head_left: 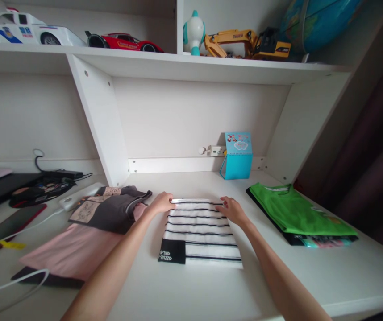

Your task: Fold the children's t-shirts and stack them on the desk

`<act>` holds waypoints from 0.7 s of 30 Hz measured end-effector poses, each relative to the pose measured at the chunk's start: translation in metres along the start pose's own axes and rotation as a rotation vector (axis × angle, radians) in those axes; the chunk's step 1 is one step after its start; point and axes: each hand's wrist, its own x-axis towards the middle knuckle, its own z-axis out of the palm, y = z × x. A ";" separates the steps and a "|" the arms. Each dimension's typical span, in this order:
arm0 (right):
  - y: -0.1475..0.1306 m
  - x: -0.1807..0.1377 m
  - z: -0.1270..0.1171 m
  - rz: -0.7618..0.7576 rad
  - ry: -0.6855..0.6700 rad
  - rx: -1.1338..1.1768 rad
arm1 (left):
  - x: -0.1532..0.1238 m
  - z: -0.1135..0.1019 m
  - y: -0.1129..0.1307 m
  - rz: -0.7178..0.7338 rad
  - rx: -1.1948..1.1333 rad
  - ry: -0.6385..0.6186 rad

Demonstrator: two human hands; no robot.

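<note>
A white garment with black stripes (205,227), probably a shirt, lies folded into a near-square on the white desk (198,294). A black patch with white lettering covers its near left corner. At the far left corner, my left hand (162,203) has its fingers closed on the cloth edge. My right hand (233,209) pinches the far right corner between thumb and fingers. Left of my left arm lie a pink and grey garment (81,245) and its dark grey printed part (114,207). To the right sits a folded green shirt (298,209) on top of darker clothing.
A blue desk calendar (238,165) stands at the back beside a power socket (216,151). Cables, a white power strip (81,196) and a dark phone-like slab (10,227) occupy the left. Overhead, a shelf (211,64) holds toy vehicles and a globe (318,24).
</note>
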 end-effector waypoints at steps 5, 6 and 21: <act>-0.003 -0.001 0.004 0.026 -0.046 -0.013 | 0.002 0.005 -0.005 0.077 0.108 0.097; -0.003 0.000 0.004 0.039 -0.056 -0.004 | 0.003 0.006 -0.006 0.079 0.098 0.113; -0.014 -0.004 -0.012 0.072 0.012 0.408 | -0.005 -0.003 0.006 -0.017 -0.327 0.212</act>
